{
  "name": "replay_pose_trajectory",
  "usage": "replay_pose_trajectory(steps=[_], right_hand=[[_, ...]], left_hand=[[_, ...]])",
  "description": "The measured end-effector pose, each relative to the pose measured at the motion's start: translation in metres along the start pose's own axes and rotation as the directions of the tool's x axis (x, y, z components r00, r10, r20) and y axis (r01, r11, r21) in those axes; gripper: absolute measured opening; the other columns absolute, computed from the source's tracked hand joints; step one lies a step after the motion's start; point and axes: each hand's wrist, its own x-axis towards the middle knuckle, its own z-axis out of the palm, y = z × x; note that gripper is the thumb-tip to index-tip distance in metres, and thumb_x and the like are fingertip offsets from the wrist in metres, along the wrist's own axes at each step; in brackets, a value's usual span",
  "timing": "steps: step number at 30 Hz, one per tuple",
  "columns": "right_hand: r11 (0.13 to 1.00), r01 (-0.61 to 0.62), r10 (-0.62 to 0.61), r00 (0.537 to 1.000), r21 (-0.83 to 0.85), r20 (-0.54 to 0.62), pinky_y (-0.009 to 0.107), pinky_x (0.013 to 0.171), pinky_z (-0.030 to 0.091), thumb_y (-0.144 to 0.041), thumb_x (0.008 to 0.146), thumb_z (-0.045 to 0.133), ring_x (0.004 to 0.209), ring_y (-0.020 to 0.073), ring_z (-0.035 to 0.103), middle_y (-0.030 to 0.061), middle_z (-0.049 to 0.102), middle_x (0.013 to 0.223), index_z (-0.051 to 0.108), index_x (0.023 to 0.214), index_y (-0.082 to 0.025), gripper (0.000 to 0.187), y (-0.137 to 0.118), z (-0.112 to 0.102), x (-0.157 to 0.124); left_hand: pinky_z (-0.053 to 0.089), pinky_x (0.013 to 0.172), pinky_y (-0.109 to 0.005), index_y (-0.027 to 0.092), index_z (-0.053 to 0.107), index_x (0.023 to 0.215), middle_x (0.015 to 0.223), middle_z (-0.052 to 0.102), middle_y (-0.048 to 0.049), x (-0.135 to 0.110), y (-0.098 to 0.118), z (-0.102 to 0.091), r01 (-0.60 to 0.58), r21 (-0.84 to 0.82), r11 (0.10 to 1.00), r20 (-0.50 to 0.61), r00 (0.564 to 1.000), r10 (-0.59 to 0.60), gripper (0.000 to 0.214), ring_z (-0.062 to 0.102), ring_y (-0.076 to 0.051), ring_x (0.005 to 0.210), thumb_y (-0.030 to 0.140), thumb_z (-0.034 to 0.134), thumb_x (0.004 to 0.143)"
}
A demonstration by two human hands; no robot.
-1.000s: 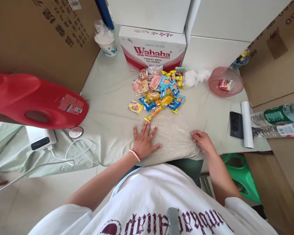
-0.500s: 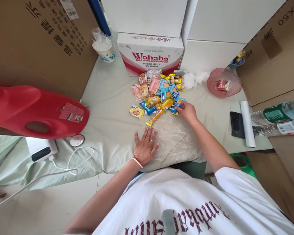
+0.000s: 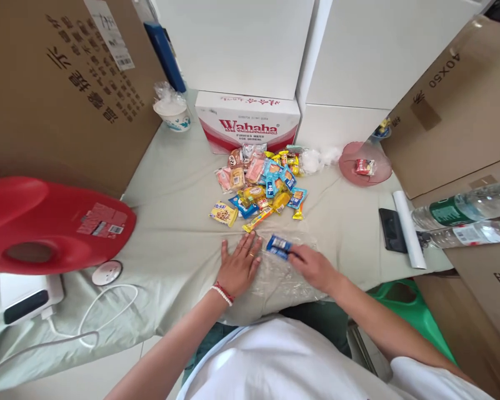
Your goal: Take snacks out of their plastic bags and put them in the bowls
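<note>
Plainly, pale cloth (image 3: 162,194) covers the desk (image 3: 354,230); white cabinets (image 3: 237,44) rise behind the carton (image 3: 248,125), and a pink bowl (image 3: 381,169) sits right of it. Snacks (image 3: 270,188) lie before the carton; farther out from it, the right hand (image 3: 312,266) pinches a blue packet (image 3: 277,245) over clear plastic (image 3: 271,280); the left hand (image 3: 237,269) lies flat, spread and empty.

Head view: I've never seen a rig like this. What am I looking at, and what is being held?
There is no machine here, just one person's bare hands. One head-worn camera, looking forward and down, takes every picture, so the white shirt at the bottom is the wearer's own. The left hand lies palm down, fingers spread, beside clear plastic. The right hand grips a blue packet over that plastic; whether they touch is unclear. Farther back on the cloth-covered table is a pile of wrapped snacks, before a Wahaha box, with a pink bowl to the right.
</note>
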Motion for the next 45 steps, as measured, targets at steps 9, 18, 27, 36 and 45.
replay_pose_trajectory(steps=[9,18,27,36,45], right_hand=[[0.994,0.088,-0.096,0.988,-0.069,-0.121,0.03,0.085,0.054,-0.009,0.094,0.044,0.095,0.018,0.068,0.0085,0.071,0.11,0.069,0.111,-0.02,0.032,0.034,-0.032,-0.004],[0.883,-0.011,0.068,0.992,-0.47,0.104,0.033,0.086,0.053,-0.031,0.107,0.04,0.107,0.0239,0.069,0.0123,0.067,0.126,0.065,0.125,-0.021,0.032,-0.054,0.006,0.142],[0.858,-0.138,0.148,0.989,-0.494,-0.02,0.036,0.083,0.058,-0.014,0.105,0.031,0.107,0.0252,0.072,0.0212,0.065,0.127,0.057,0.133,-0.013,0.038,-0.082,0.036,0.184],[0.978,-0.121,0.112,0.992,0.17,0.061,0.032,0.097,0.053,-0.02,0.102,0.044,0.106,0.0188,0.071,0.0047,0.076,0.118,0.071,0.127,-0.02,0.036,-0.013,-0.039,0.071],[0.916,-0.187,0.249,0.959,-0.354,0.138,0.034,0.088,0.053,-0.051,0.104,0.049,0.111,0.026,0.069,0.0153,0.051,0.151,0.054,0.147,-0.022,0.052,-0.024,-0.007,0.035]], left_hand=[[-0.01,0.124,-0.07,0.022,0.033,0.164,0.163,0.042,-0.0156,-0.035,-0.027,0.004,0.062,0.06,0.996,-0.155,0.986,-0.052,0.061,0.046,-0.033,0.149,0.04,0.034,0.106],[-0.003,0.127,-0.067,0.02,0.024,0.166,0.163,0.041,-0.0164,-0.04,-0.029,0.013,0.074,0.06,0.995,-0.166,0.984,-0.063,0.064,0.045,-0.033,0.15,0.042,0.032,0.107],[-0.008,0.125,-0.068,0.028,0.042,0.16,0.164,0.043,-0.0113,-0.046,-0.031,0.008,0.021,0.107,0.994,-0.232,0.973,0.004,0.055,0.043,-0.034,0.151,0.036,0.038,0.106],[-0.007,0.125,-0.069,0.023,0.033,0.164,0.163,0.041,-0.0151,-0.039,-0.031,0.009,0.041,0.048,0.998,-0.13,0.991,-0.035,0.06,0.044,-0.033,0.15,0.041,0.034,0.106],[-0.008,0.126,-0.066,0.025,0.032,0.164,0.165,0.04,-0.0132,-0.044,-0.024,0.004,0.055,0.057,0.997,-0.215,0.976,-0.042,0.058,0.039,-0.032,0.153,0.034,0.033,0.107]])
